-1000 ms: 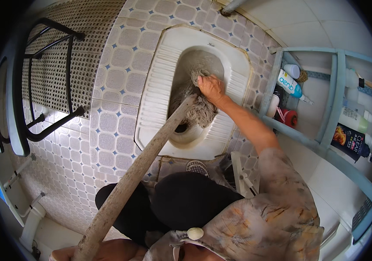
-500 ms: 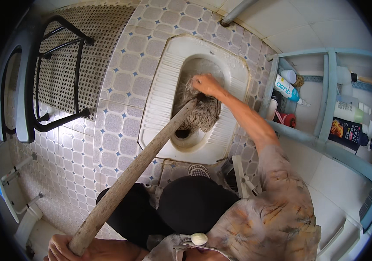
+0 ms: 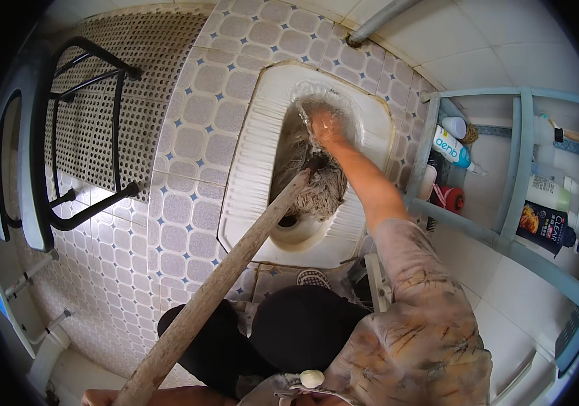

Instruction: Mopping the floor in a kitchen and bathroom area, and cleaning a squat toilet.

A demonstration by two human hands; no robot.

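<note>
A mop's long wooden handle (image 3: 225, 267) slants from the lower left to its wet grey strands (image 3: 323, 188) in the bowl of a white squat toilet (image 3: 247, 183). My left hand (image 3: 98, 397) is wrapped round the handle's near end, mostly cut off by the lower edge. Reaching into the far part of the bowl, my right hand (image 3: 327, 127) is closed on mop strands, its fingers partly blurred by splashing water. Water runs around that hand at the bowl's far end. Part of the dark drain hole (image 3: 288, 220) shows beside the strands.
A black metal frame with grey armrests (image 3: 119, 128) stands at left by a perforated mat (image 3: 161, 51). On the right, a pale blue shelf (image 3: 506, 176) holds several bottles (image 3: 451, 145). A grey pipe (image 3: 384, 20) runs along the far wall. My checkered shoe (image 3: 313, 278) is beside the toilet.
My right hand has moved farther into the bowl's far end, where water now splashes. The left hand has slid lower, nearly out of view. The view has shifted slightly.
</note>
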